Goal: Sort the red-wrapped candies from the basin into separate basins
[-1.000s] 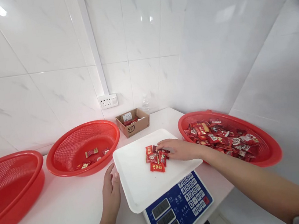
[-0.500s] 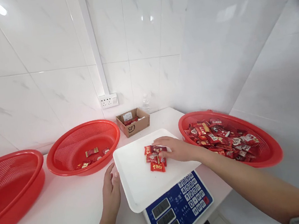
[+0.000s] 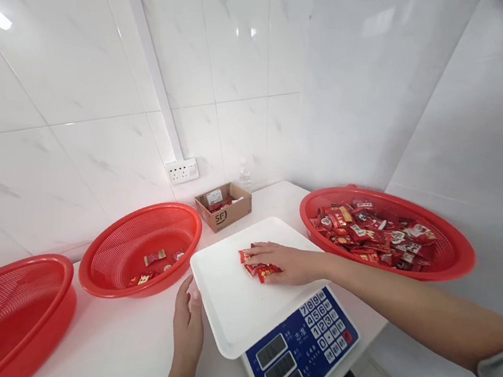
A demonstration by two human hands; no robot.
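A white scale tray (image 3: 235, 306) sits on a blue electronic scale (image 3: 302, 348) at the table's front edge. A small pile of red wrapped candies (image 3: 252, 268) lies on the tray. My right hand (image 3: 280, 262) lies over that pile with its fingers curled round the candies, hiding most of them. My left hand (image 3: 187, 323) rests flat on the table just left of the tray, fingers stretched out, holding nothing.
A red mesh basket (image 3: 436, 275) heaped with red candies stands to the right. Another red basket (image 3: 114, 245) with a few candies is at the left, a third red basket (image 3: 23, 333) at the far left. A small cardboard box (image 3: 229, 213) stands by the wall.
My right hand has slid left and toward me over the candies, closing its fingers round them. The pile is now mostly covered. The left hand has stayed put.
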